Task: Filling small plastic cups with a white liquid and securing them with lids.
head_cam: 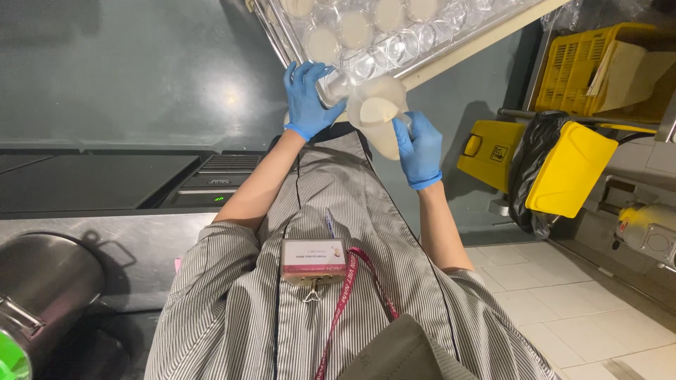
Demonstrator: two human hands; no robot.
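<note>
Two blue-gloved hands mid-pour: right hand (pixel 420 149) fingers wrapped around a milky jug (pixel 381 116), left hand (pixel 307 98) gripping a clear cup (pixel 334 88) at the tray (pixel 422 67) edge; next probably needs steady tilt, cup level.

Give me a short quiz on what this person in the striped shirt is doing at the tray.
1. True or false: the left hand and the right hand both wear blue gloves.
2. What does the left hand grip? A) a clear cup at the edge of the tray B) a knife C) a phone
3. Fill in: the right hand holds a translucent container of ___-coloured mixture, like the filled cups on the tray.

Key: 1 true; 2 A; 3 cream.
</note>
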